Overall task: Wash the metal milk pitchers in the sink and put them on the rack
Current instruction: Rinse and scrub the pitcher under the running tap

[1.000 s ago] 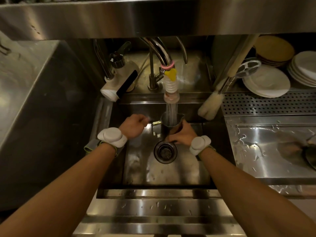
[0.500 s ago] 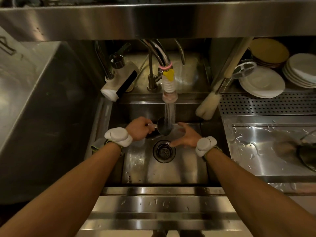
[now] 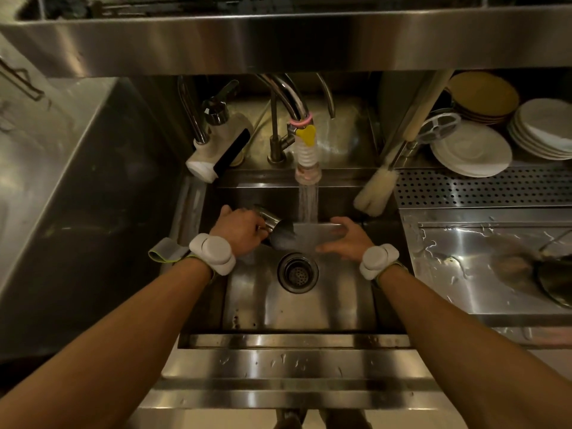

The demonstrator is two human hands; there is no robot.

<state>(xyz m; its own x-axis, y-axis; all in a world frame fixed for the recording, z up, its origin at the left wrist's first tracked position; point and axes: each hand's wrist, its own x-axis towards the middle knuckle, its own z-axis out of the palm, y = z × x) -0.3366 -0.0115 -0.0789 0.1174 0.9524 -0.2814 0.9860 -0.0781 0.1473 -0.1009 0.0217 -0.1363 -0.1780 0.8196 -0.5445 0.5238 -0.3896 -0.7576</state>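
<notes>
A small metal milk pitcher lies tipped on its side over the sink, mouth pointing right, and water pours out of it in a sheet. My left hand grips it by the handle side. My right hand is spread with relaxed fingers just right of the pitcher's mouth, in the spilling water, and holds nothing. Water runs from the tap just behind the pitcher.
The drain lies below the hands. A bottle brush leans at the sink's back right corner. A perforated rack and wet drainboard sit to the right, with stacked plates behind. A white faucet unit stands back left.
The pitcher went from upright under the tap to tipped on its side, emptying its water. My right hand let go of it and spread out to the right.
</notes>
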